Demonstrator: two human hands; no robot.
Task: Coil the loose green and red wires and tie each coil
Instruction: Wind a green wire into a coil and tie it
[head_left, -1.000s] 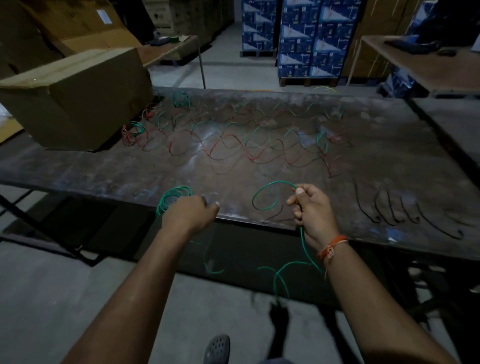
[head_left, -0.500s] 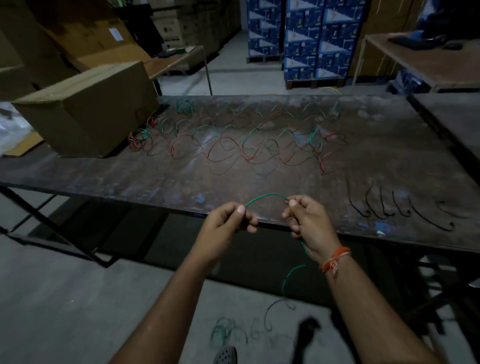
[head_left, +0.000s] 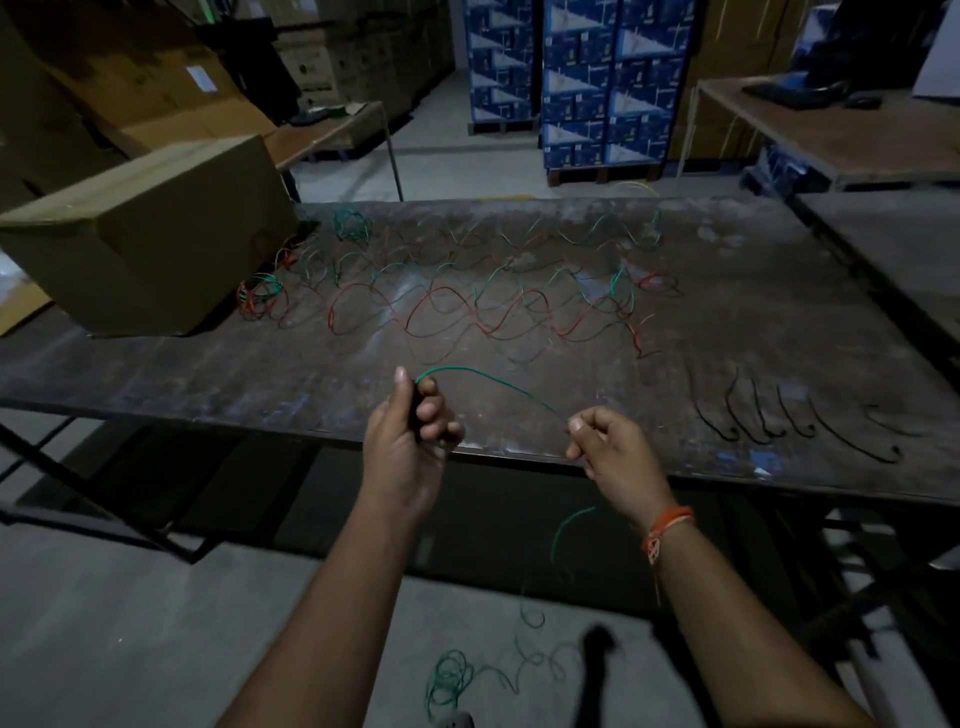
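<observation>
A green wire (head_left: 488, 378) arcs between my two hands above the front edge of the dark metal table (head_left: 779, 322). My left hand (head_left: 410, 431) pinches one end of the arc between thumb and fingers. My right hand (head_left: 608, 447) pinches the other end, and the wire drops from it to the floor, where it lies in a loose green tangle (head_left: 449, 675). Wavy red and green wires (head_left: 467, 301) are spread across the middle of the table. Two small coils lie there: a red-and-green coil (head_left: 260, 293) and a green coil (head_left: 351, 224).
A big cardboard box (head_left: 150, 234) stands on the table's left end. Several black curved ties (head_left: 779, 421) lie at the table's right front. Stacked blue cartons (head_left: 587, 83) and other tables stand behind. Metal table legs cross underneath on both sides.
A second ago my left hand held a small green coil at the table edge; that coil now lies on the floor. My hands met on the wire, then drew apart, stretching a longer arc.
</observation>
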